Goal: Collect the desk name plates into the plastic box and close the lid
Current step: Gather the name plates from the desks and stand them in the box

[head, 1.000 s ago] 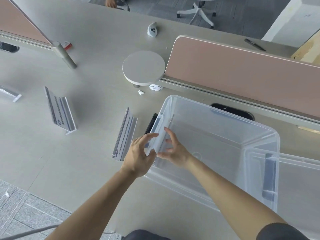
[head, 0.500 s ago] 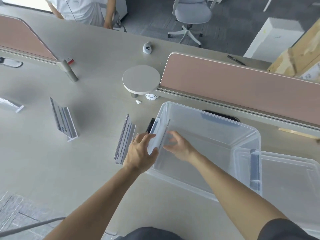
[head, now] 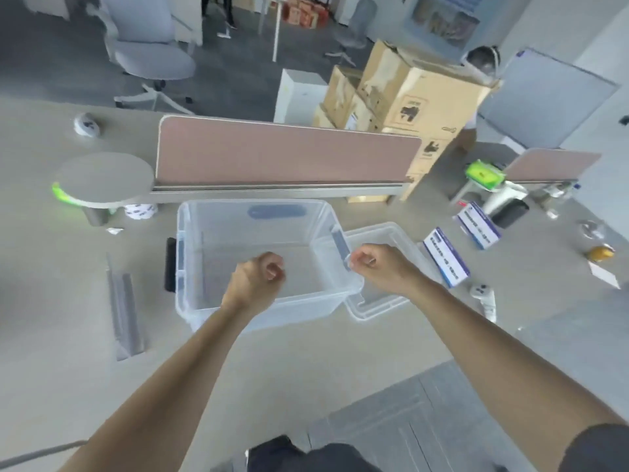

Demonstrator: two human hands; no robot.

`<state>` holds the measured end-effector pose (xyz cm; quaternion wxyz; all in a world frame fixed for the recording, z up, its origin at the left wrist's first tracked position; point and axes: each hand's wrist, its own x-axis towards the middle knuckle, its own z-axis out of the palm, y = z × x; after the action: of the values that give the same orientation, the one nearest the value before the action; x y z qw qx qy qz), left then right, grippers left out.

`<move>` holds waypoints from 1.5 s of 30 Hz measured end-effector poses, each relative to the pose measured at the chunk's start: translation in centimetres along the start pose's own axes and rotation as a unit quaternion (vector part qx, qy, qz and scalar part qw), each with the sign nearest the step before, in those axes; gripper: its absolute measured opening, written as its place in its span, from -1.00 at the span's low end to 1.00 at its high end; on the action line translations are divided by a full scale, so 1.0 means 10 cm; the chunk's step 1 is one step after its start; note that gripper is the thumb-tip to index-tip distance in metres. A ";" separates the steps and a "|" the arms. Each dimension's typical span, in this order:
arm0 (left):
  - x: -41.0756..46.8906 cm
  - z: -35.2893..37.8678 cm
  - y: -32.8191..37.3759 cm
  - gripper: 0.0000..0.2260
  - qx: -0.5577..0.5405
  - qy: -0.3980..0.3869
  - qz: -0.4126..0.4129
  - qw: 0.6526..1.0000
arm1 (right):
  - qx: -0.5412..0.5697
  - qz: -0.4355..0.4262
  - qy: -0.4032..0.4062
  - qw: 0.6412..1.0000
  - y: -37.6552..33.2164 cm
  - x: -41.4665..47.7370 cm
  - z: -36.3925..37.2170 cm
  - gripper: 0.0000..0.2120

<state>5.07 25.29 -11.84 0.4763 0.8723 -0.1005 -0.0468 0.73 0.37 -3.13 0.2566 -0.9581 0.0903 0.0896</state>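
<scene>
The clear plastic box stands open on the desk in front of me. Its clear lid lies flat against the box's right side. My left hand hovers over the box's near half, curled into a fist with nothing in it. My right hand is a fist too, just outside the box's right near corner and above the lid. A name plate lies on the desk left of the box. Two more name plates with blue print stand to the right.
A black phone lies against the box's left wall. A pink divider panel runs behind the box, with a round grey stand to its left. A white controller lies at the right. Cardboard boxes and office chairs stand beyond the desk.
Both hands have left the box's left wall, moved right and curled into fists. My view has swung to the right, bringing the lid and right-hand name plates into sight.
</scene>
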 end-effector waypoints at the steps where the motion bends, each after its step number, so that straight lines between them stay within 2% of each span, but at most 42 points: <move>1: -0.04 0.12 0.12 -0.89 -0.011 -0.022 0.010 1.000 | -0.008 0.023 0.012 1.000 0.13 -0.15 -0.08 -0.91; 6: -0.11 0.71 0.75 -0.89 -0.010 -0.107 0.080 0.991 | -0.025 0.104 0.080 0.991 0.77 -0.86 -0.48 -0.95; 10: -0.13 1.18 1.27 -0.87 0.002 -0.148 0.109 0.983 | -0.004 0.159 0.113 0.981 1.37 -1.28 -0.75 -0.81; 13: -0.12 1.65 1.67 -0.84 0.019 -0.179 0.136 0.974 | 0.020 0.179 0.150 0.972 1.89 -1.53 -0.96 -0.82; 18: -0.04 2.65 2.33 -0.83 0.057 -0.199 0.175 0.962 | 0.041 0.197 0.197 0.960 2.87 -1.84 -1.45 -0.83; 25: 0.09 3.71 3.17 -0.87 0.084 -0.209 0.177 0.958 | 0.035 0.209 0.220 0.952 4.20 -1.99 -2.16 -0.81; 29: 0.29 4.07 3.52 -0.89 0.106 -0.221 0.181 0.952 | 0.069 0.208 0.223 0.950 4.74 -1.82 -2.37 -0.82; 35: 0.95 4.58 3.69 -0.89 0.118 -0.212 0.167 0.956 | 0.080 0.212 0.207 0.952 5.35 -1.19 -2.64 -0.83; 45: 2.24 5.66 3.74 -0.86 0.044 -0.197 0.103 0.974 | -0.017 0.219 0.115 0.969 5.98 0.27 -3.50 -0.82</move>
<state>12.01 -45.81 -10.81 0.4107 0.8510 -0.2834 -0.1638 -5.37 -68.73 -2.37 0.2018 -0.9232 0.3254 0.0340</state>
